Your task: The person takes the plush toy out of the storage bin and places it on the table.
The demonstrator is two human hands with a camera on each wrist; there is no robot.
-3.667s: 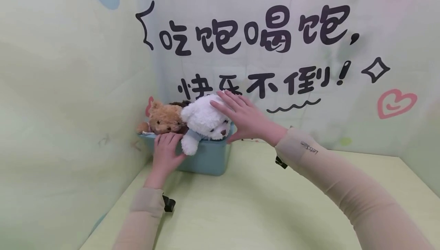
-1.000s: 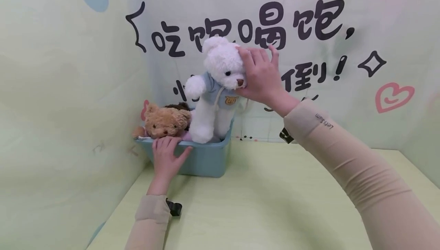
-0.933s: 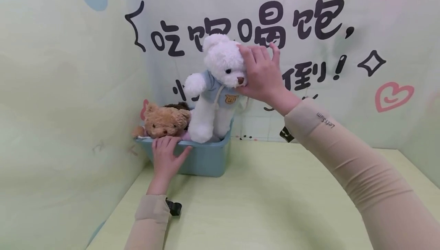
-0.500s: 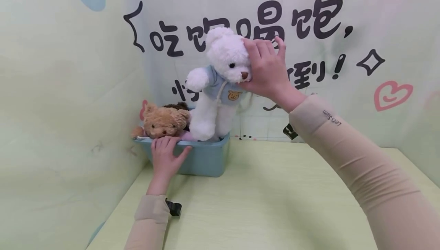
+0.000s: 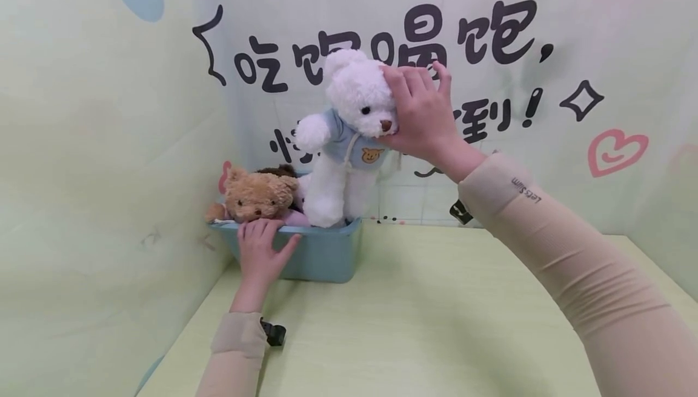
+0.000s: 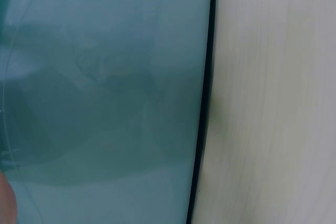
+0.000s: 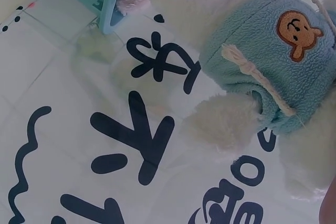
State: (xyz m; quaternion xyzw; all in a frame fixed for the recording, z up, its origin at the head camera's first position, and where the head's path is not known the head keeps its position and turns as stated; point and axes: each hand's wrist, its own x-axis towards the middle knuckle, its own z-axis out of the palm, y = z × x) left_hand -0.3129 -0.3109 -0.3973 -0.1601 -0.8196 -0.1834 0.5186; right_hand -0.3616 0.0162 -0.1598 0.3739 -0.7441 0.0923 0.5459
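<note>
Head view: right hand had its fingers curled round the side of the head of a white plush teddy bear in a pale blue hoodie. Bear hung upright, slightly tilted, above the right end of a blue-grey plastic bin, feet down at the opening; couldn't tell if they touched anything inside. Left hand had its fingers hooked over the bin's front rim, thumb spread on the outer wall. Just behind those fingers a light brown plush bear sat in the bin, with a dark brown plush thing behind it. Bin stood on the pale wood-look table, near the side wall. My read: bear handling at the bin mouth, so a brace on the rim was the right call; soft head gave plenty to grip, but a head-only hold probably let the body swing. Best practice there: straight vertical path, feet clear of rim and neighbour, no sideways drag. Left wrist view: mostly the bin's outer wall beside the table, a bit of skin at the edge; finger hold not readable from there. Right wrist view: hoodie and a cream cord dangling loose, bin corner near the legs. Worth watching: cord or foot snagging that corner. Grip itself was out of sight there, too little skin showing.
</note>
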